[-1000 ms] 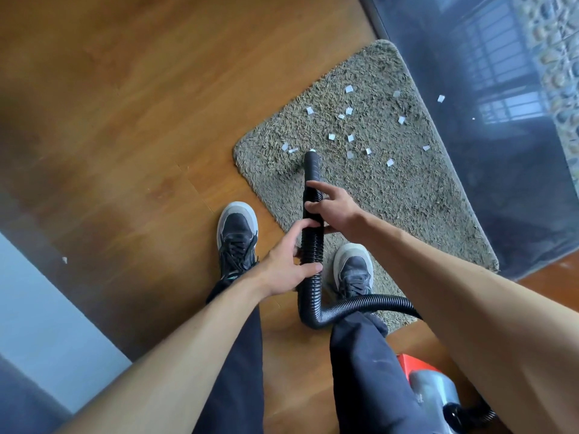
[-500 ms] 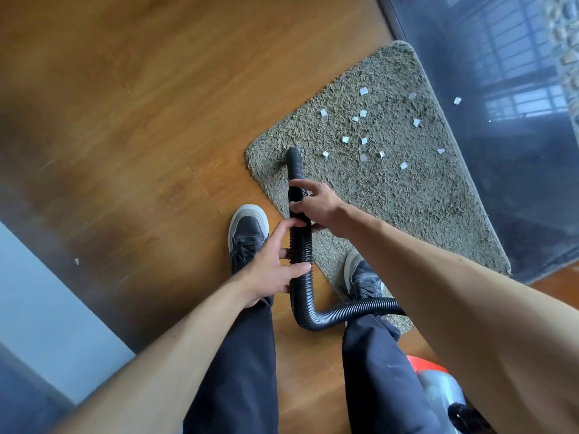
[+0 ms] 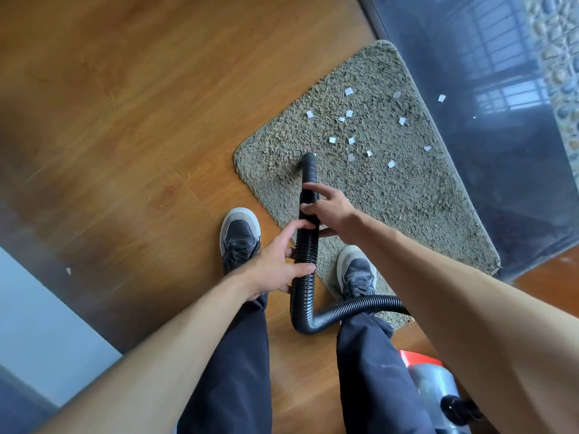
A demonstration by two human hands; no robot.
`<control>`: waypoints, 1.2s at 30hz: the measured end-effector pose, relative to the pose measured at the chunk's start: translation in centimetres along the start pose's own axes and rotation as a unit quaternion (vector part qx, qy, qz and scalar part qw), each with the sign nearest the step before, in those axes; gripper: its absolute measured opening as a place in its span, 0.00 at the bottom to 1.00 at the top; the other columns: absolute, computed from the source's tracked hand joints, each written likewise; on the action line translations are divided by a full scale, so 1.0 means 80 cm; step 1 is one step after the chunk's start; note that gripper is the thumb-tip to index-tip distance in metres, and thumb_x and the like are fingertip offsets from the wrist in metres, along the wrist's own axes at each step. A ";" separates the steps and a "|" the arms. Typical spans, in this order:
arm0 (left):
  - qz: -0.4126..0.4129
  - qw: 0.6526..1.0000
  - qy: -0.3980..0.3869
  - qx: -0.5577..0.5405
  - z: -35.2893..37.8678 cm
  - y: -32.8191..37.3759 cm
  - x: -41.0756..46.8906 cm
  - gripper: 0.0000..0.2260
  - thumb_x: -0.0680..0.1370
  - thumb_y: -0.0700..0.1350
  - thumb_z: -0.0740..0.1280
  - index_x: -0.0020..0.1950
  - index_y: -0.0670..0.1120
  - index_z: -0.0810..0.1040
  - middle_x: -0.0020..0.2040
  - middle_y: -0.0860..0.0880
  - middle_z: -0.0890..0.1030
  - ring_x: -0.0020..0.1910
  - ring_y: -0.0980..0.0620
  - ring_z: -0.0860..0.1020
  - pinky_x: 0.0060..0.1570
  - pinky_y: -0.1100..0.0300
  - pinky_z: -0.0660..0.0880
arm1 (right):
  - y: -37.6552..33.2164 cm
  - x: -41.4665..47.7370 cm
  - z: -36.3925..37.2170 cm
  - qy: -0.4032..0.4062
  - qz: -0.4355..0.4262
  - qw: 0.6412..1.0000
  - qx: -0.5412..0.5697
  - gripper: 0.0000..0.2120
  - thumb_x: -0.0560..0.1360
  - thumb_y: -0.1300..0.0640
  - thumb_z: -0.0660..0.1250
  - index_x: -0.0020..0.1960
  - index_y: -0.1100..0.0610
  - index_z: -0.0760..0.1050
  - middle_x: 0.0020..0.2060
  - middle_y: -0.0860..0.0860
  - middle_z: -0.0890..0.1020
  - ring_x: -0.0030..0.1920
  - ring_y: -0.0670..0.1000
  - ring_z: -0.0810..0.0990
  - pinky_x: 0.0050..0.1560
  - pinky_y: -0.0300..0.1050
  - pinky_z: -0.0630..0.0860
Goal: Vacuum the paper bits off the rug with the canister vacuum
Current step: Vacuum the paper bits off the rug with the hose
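A shaggy grey-brown rug [image 3: 407,198] lies on the wood floor, with several small white paper bits [image 3: 351,140] scattered over its far half. A black ribbed vacuum hose [image 3: 305,245] runs up between my feet, and its open end [image 3: 309,158] sits on the rug just short of the bits. My right hand [image 3: 329,208] grips the hose near its smooth tip. My left hand [image 3: 279,264] grips the ribbed part lower down. The red and grey canister [image 3: 435,389] stands at my lower right, partly hidden by my right arm.
A dark glass door or wall [image 3: 501,136] runs along the rug's right edge, and one paper bit [image 3: 441,98] lies beyond that edge. My left shoe [image 3: 239,236] is on the wood floor [image 3: 125,120]; my right shoe [image 3: 357,270] is on the rug. A white scrap [image 3: 68,270] lies at far left.
The hose end swung left toward the rug's near-left corner, then came back right and forward toward the bits. Two bits that lay near the tip are no longer seen. Both hands kept their grip.
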State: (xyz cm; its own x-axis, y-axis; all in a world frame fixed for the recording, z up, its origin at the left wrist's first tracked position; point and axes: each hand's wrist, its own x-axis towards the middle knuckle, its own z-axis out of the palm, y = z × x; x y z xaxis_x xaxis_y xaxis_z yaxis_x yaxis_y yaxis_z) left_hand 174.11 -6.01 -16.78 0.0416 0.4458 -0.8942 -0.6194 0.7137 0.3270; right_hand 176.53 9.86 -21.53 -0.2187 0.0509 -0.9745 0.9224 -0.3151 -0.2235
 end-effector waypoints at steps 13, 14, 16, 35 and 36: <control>0.008 0.997 -0.016 0.075 -0.007 0.035 0.019 0.28 0.79 0.36 0.68 0.65 0.67 0.66 0.56 0.40 0.78 0.49 0.44 0.81 0.44 0.41 0.82 | -0.003 0.009 -0.022 0.053 -0.040 0.995 0.078 0.25 0.78 0.65 0.64 0.72 0.47 0.69 0.48 0.50 0.79 0.46 0.49 0.81 0.36 0.47 0.81; 0.007 0.997 -0.021 0.075 -0.007 0.037 0.021 0.28 0.79 0.36 0.67 0.65 0.67 0.65 0.55 0.41 0.78 0.48 0.45 0.81 0.44 0.42 0.83 | -0.004 0.010 -0.024 0.057 -0.039 0.994 0.079 0.25 0.78 0.65 0.64 0.72 0.47 0.69 0.48 0.50 0.79 0.46 0.49 0.81 0.36 0.46 0.80; 0.006 0.996 -0.031 0.080 -0.008 0.041 0.025 0.28 0.79 0.36 0.67 0.66 0.66 0.65 0.52 0.41 0.78 0.47 0.45 0.81 0.43 0.43 0.83 | -0.004 0.011 -0.025 0.064 -0.038 0.994 0.077 0.25 0.78 0.65 0.64 0.72 0.47 0.68 0.49 0.51 0.79 0.46 0.50 0.81 0.34 0.45 0.80; 0.013 0.999 0.017 0.039 -0.061 0.041 0.018 0.27 0.78 0.35 0.68 0.64 0.65 0.66 0.52 0.40 0.77 0.50 0.38 0.82 0.44 0.37 0.82 | -0.051 0.046 0.027 0.076 -0.094 0.992 -0.033 0.27 0.74 0.61 0.67 0.70 0.46 0.70 0.58 0.57 0.79 0.53 0.56 0.82 0.48 0.59 0.83; 0.013 0.999 0.018 0.038 -0.062 0.043 0.019 0.27 0.78 0.35 0.68 0.63 0.65 0.66 0.52 0.40 0.77 0.50 0.37 0.82 0.41 0.42 0.82 | -0.052 0.046 0.026 0.074 -0.092 0.993 -0.029 0.27 0.75 0.62 0.67 0.71 0.46 0.70 0.58 0.57 0.80 0.53 0.56 0.82 0.48 0.59 0.83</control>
State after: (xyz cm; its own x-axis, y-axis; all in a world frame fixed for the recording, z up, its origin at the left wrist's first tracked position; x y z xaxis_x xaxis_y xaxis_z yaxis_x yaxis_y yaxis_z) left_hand 168.18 -5.58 -18.52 -0.0026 0.4459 -0.8951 -0.5587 0.7417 0.3711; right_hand 171.22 9.38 -24.14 -0.3399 0.2425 -0.9087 0.8889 -0.2328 -0.3946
